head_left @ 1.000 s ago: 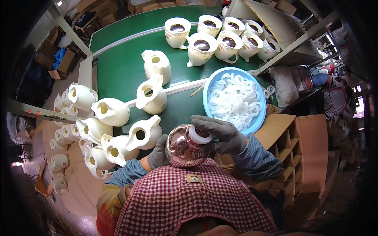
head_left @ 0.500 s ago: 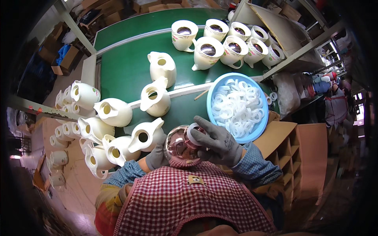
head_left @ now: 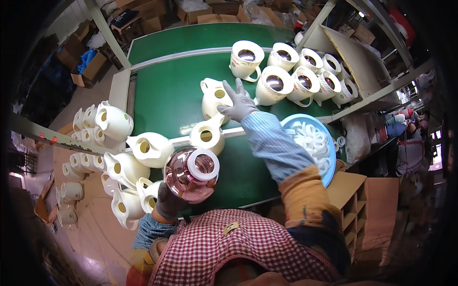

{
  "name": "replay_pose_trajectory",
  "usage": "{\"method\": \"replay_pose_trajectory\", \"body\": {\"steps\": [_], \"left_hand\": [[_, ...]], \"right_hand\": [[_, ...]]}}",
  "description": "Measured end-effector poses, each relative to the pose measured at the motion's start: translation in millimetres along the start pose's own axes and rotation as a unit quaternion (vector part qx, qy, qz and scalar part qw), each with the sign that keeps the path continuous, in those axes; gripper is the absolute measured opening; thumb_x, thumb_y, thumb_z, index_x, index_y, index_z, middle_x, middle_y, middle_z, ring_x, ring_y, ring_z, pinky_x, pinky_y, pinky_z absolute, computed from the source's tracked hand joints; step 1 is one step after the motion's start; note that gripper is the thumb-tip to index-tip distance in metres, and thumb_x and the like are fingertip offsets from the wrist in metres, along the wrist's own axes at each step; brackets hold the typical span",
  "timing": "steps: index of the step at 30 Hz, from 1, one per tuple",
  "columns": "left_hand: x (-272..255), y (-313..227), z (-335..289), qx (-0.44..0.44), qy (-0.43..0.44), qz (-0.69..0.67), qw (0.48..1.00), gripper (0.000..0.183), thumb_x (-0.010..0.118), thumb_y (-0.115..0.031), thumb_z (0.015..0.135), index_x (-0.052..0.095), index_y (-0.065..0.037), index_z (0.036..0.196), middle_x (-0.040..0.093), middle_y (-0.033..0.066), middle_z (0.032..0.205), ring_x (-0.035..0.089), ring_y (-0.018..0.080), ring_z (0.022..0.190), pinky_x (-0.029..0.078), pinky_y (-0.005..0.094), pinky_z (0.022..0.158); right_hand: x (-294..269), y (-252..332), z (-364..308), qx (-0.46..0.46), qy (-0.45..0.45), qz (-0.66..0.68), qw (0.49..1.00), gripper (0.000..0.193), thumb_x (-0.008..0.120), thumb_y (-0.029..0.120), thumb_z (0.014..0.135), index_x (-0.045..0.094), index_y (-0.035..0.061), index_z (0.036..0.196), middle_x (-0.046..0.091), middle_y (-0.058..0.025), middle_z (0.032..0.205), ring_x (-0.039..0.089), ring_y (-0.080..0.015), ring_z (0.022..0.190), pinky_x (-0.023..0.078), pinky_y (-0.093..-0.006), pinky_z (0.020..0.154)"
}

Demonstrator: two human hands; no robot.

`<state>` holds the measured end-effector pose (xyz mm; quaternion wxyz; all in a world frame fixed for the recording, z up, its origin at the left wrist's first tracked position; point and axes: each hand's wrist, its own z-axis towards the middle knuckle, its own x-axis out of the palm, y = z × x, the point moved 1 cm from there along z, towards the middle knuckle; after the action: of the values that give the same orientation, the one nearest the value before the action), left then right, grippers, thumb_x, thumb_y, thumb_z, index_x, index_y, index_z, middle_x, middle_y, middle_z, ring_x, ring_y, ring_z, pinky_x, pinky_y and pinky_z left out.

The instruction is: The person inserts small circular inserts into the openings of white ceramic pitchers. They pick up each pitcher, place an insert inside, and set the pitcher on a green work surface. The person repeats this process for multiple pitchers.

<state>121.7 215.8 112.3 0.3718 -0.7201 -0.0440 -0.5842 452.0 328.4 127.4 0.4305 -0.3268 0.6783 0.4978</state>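
Against the lower side of a shiny, pinkish mirrored glass vacuum-flask liner [head_left: 179, 172], my left hand [head_left: 170, 202] in a grey glove is closed. A white ring [head_left: 213, 168] sits around the liner's mouth, which faces up. My right hand [head_left: 240, 106], also gloved, is stretched out over the green belt with fingers spread. It is at the right side of a cream jug shell [head_left: 210, 101] with a round opening; whether it touches the shell I cannot tell. Another cream jug shell [head_left: 205, 136] stands between that one and the liner.
More cream jug shells [head_left: 151, 148] crowd the left edge. At the far right of the green belt [head_left: 167, 90] stand several jugs with dark shiny liners inside [head_left: 274, 83]. A blue basin [head_left: 329, 176] of white rings is partly behind my right arm. A divided cardboard box [head_left: 350, 190] is at right.
My right hand has left the ring on the liner and reached forward to the far jug shell. The liner, in my left hand, has moved left and tilted, its mouth now toward the view.
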Motion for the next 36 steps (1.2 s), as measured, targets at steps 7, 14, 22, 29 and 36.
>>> {"method": "replay_pose_trajectory", "body": {"steps": [7,14,22,29,36], "left_hand": [[-26,6,-6,0.031,-0.102,0.009,0.994,0.098,0.062,-0.067,0.091,0.027,-0.008,0.161,0.037,0.0142,0.162,0.039,0.0356,0.147,0.033,0.0543,0.122],[-15,3,-9,0.039,-0.089,0.028,0.995,0.091,0.066,-0.06,0.092,0.033,-0.006,0.158,0.046,0.0153,0.156,0.048,0.0326,0.142,0.038,0.0508,0.121],[25,33,14,-0.071,-0.032,0.031,0.996,0.082,0.067,-0.05,0.096,0.033,-0.009,0.158,0.045,0.0117,0.157,0.047,0.0291,0.143,0.037,0.0497,0.12],[34,71,31,-0.107,0.035,0.209,0.971,0.073,0.069,-0.04,0.096,0.039,-0.009,0.155,0.048,0.0113,0.155,0.047,0.0261,0.141,0.039,0.044,0.118],[85,89,64,-0.014,0.174,0.621,0.764,0.062,0.072,-0.021,0.097,0.045,-0.007,0.15,0.054,0.0126,0.146,0.054,0.0239,0.133,0.046,0.0393,0.112]], "right_hand": [[49,-34,45,0.064,-0.022,0.087,0.994,0.047,0.07,0.042,0.094,0.066,0.0263,0.138,0.015,-0.0211,0.17,0.043,-0.0373,0.145,0.036,-0.0422,0.121],[-121,-84,-114,-0.117,-0.118,0.383,0.909,0.038,0.07,0.02,0.097,0.068,-0.004,0.127,0.069,-0.0113,0.119,0.065,-0.0206,0.107,0.051,-0.0326,0.094],[-110,-158,-293,-0.034,-0.294,0.62,0.726,0.045,0.066,0.022,0.099,0.061,-0.002,0.137,0.052,-0.0202,0.146,0.052,-0.0317,0.133,0.04,-0.042,0.112],[-82,-54,-346,-0.284,-0.181,0.324,0.884,0.069,0.077,0.046,0.087,0.06,0.0088,0.143,0.035,-0.0343,0.158,0.039,-0.0494,0.146,0.033,-0.0527,0.118],[-47,-60,-362,-0.246,-0.221,0.354,0.875,0.086,0.074,0.046,0.091,0.039,0.0035,0.156,0.045,-0.029,0.154,0.045,-0.0434,0.144,0.037,-0.0523,0.119]]}}
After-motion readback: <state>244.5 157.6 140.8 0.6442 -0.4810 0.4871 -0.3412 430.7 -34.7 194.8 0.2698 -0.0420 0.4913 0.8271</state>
